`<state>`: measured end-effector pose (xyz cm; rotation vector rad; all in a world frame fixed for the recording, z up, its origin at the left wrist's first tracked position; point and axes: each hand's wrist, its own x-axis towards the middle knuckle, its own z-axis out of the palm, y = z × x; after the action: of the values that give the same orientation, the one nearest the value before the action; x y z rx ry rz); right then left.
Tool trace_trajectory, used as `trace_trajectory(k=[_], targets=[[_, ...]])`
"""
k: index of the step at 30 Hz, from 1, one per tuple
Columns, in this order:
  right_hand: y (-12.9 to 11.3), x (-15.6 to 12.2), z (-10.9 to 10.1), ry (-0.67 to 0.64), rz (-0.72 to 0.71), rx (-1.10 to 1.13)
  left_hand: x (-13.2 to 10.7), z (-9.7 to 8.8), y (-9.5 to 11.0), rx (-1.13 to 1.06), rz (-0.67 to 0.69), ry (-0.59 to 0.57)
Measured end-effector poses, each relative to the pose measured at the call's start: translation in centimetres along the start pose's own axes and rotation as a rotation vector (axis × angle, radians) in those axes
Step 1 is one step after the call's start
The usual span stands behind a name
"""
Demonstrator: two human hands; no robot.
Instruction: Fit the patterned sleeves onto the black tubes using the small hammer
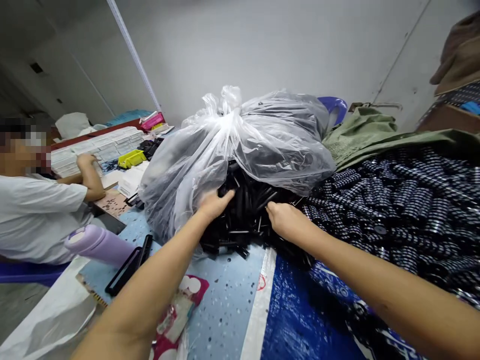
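Note:
A big translucent plastic bag (180,160), knotted at the top, bulges with dark contents. From its lower front spills a heap of slim black plastic pieces (245,200), some with shiny metal parts. At the left of this heap is my left hand (214,205), its thumb stretched out over the pieces and its other fingers partly hidden and blurred against the plastic film. My right hand (283,219) is at the heap's right side, fingers curled together at the edge of the black pieces. What its fingertips hold is hidden.
A large pile of black cylinders with pale dots (408,210) lies right, under a green cloth (360,132). Left are a purple bottle (99,245), a black frame-like piece (127,267) and a seated person (41,210). A pink-and-white packet (195,287) lies in front, beside blue sheeting (296,310).

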<state>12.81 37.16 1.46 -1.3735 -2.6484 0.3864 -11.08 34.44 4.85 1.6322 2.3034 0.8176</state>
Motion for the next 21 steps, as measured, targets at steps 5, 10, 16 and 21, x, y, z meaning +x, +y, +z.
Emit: trace_trajectory(k=[5, 10, 16, 21], targets=[[-0.9, -4.5, -0.1, 0.033, -0.010, 0.016, -4.8, 1.4, 0.3, 0.046, 0.024, -0.041], [-1.7, -7.8, -1.7, 0.171, 0.047, -0.024, -8.5, 1.7, 1.1, 0.064, 0.039, -0.090], [-0.7, -10.3, -2.6, 0.206, 0.091, 0.126, -11.4, 0.8, 3.0, 0.096, 0.060, -0.182], [-0.2, -12.4, -1.6, 0.135, 0.105, 0.353, -14.0, 0.2, 3.3, 0.141, 0.106, -0.219]])
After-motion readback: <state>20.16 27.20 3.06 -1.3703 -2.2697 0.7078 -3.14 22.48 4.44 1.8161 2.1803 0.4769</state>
